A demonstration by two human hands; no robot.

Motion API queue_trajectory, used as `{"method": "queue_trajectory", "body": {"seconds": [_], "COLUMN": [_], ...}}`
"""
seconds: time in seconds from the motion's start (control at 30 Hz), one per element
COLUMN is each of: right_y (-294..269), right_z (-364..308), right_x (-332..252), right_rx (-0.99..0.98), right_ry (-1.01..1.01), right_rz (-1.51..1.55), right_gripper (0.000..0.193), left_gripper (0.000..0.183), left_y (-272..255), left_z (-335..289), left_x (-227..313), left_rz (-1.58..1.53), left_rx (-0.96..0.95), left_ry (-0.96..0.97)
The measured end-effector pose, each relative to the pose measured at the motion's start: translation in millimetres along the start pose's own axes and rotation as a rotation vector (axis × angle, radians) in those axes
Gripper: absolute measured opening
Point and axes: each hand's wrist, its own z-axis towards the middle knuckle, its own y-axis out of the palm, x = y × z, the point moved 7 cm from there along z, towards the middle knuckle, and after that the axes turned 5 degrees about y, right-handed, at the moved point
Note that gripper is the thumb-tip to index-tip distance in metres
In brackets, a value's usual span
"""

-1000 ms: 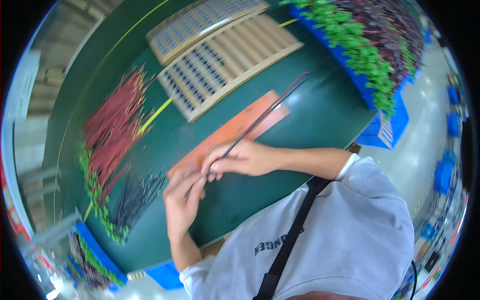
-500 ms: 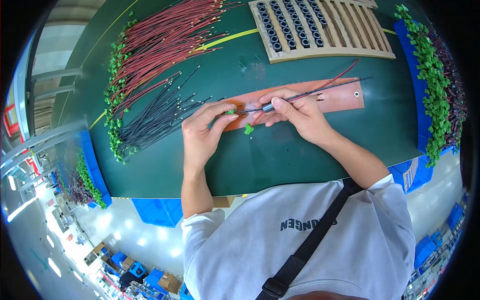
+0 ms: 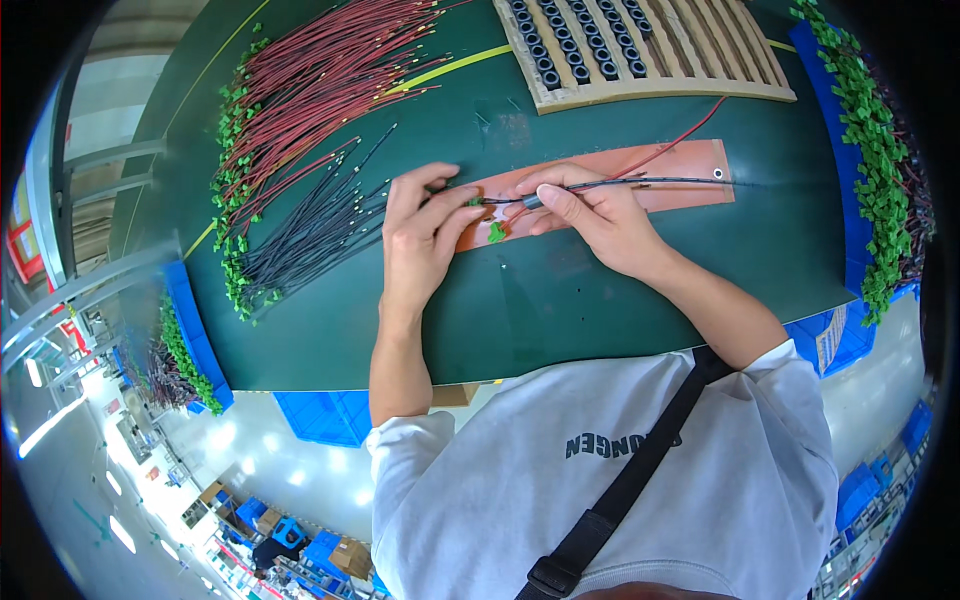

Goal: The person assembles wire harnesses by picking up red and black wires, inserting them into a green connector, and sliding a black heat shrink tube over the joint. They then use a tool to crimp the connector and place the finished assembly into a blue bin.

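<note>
Black wire (image 3: pixel 690 180) and red wire (image 3: pixel 690 131) stretched over orange strip (image 3: pixel 705 156); our right hand (image 3: pixel 602 218) pinched them with grey sleeve (image 3: pixel 532 202), our left hand (image 3: pixel 424 222) pinched green connector (image 3: pixel 475 202) at black wire's end.

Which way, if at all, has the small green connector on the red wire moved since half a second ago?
Yes, forward over the long, flat orange mat: the connector overlapped its near edge before and now appears wholly inside it.
</note>
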Motion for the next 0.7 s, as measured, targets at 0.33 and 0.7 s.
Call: {"method": "queue_trajectory", "body": {"seconds": [0.33,0.7], "right_y": [-4,4], "right_z": [0,-1], "right_x": [-5,2], "right_rx": [0.010,-0.049], "right_ry": [0.030,-0.031], "right_rz": [0.098,-0.094], "right_gripper": [0.032,0.029], "left_gripper": [0.026,0.019], "left_y": [3,1], "left_z": [-4,-17], "left_x": [35,-6], "left_rz": [0.033,-0.620], "left_rx": [-0.068,-0.010], "left_ry": [0.262,-0.257]}}
